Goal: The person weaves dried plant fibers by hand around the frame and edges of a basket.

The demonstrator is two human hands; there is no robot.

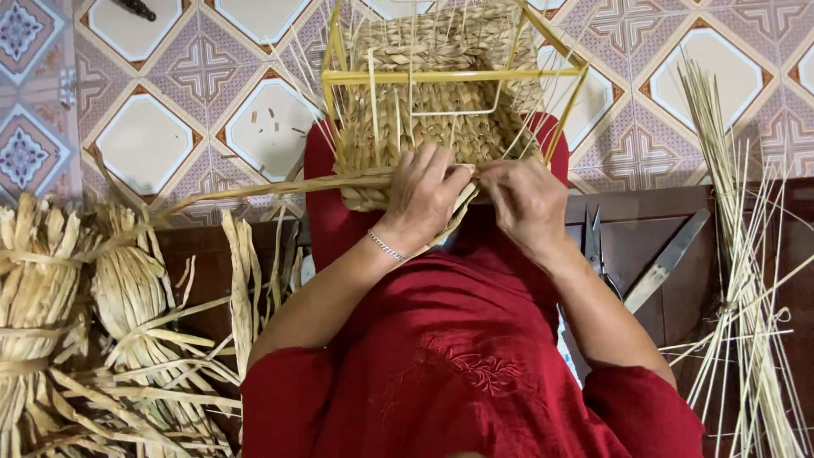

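We rest the half-woven basket with its yellow frame on our lap, so our left hand pinches the long straw strand closed while our right hand grips the rim tightly beside it.

Woven basket: far end cut off by the top edge | left hand: fingertips hidden behind the weave | right hand: grasp concealed by its own back | scissors: handles hidden behind the forearm | straw bundles: cut off at the left and bottom edges | dark object: too little visible to identify
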